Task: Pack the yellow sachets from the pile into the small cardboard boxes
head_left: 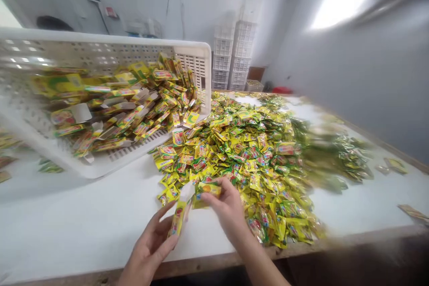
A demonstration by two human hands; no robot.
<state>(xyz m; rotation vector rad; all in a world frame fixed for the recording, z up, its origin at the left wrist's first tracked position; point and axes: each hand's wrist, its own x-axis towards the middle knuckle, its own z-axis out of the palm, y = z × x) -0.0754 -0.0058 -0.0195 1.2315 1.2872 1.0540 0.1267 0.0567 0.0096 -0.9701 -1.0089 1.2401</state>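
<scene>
My left hand (pixel 152 241) is closed around a small yellow carton (pixel 178 218), tilted, with its white end flap standing up at the top. Between the thumb and fingers of my right hand (pixel 228 205) is a yellow-green sachet (pixel 209 189), held beside the carton's upper end. Just beyond both hands spreads a big heap of sachets (pixel 241 152) in yellow and green foil. To the left, a white plastic basket (pixel 134 41) lies on its side, its mouth toward me, with many small cartons (pixel 134 107) inside, some with flaps up.
The white table (pixel 83 223) has a wooden front edge (pixel 194 266). More sachets (pixel 351 156) lie at the right, blurred. A flattened carton (pixel 414 211) is near the right edge. Stacked white crates (pixel 241 49) stand by the back wall.
</scene>
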